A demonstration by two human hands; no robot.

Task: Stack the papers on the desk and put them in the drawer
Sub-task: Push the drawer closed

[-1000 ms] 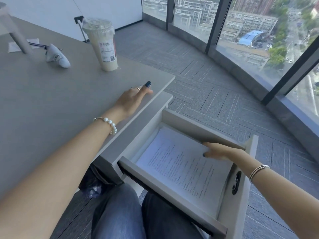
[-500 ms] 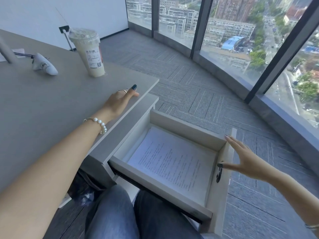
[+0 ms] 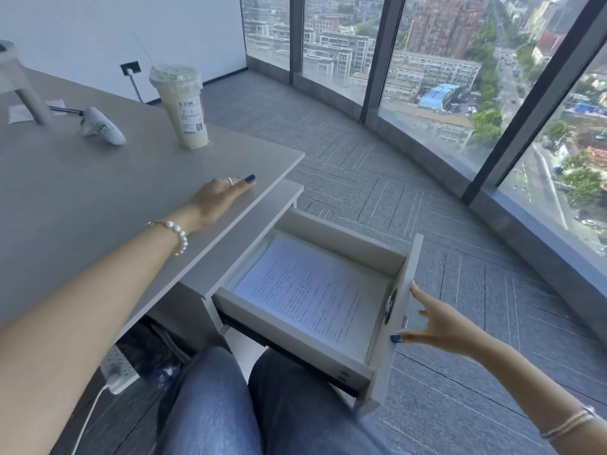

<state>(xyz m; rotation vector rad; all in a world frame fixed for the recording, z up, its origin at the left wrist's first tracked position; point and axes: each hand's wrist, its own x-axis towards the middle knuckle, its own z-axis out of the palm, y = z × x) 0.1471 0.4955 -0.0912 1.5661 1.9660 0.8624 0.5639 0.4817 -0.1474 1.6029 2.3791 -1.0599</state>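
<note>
A stack of printed white papers (image 3: 312,290) lies flat inside the pulled-out drawer (image 3: 289,326) under the grey desk (image 3: 82,198). My right hand (image 3: 437,326) is spread open against the outer face of the drawer front (image 3: 399,323), fingertips touching the panel beside its dark handle, holding nothing. Palm down, my left hand (image 3: 216,200) rests flat near the desk's right edge, empty, with a pearl bracelet on the wrist.
A tall plastic drink cup (image 3: 184,106) stands near the desk's far right corner. A white wrapper-like object (image 3: 101,126) and a pale post (image 3: 26,90) sit further left. My jeans-clad legs (image 3: 230,405) are below the drawer. A power strip (image 3: 120,369) lies on the floor. Carpet and windows lie to the right.
My right hand left the papers inside the drawer and moved out to the drawer's front panel. The left hand stayed on the desk. The camera view shifted slightly.
</note>
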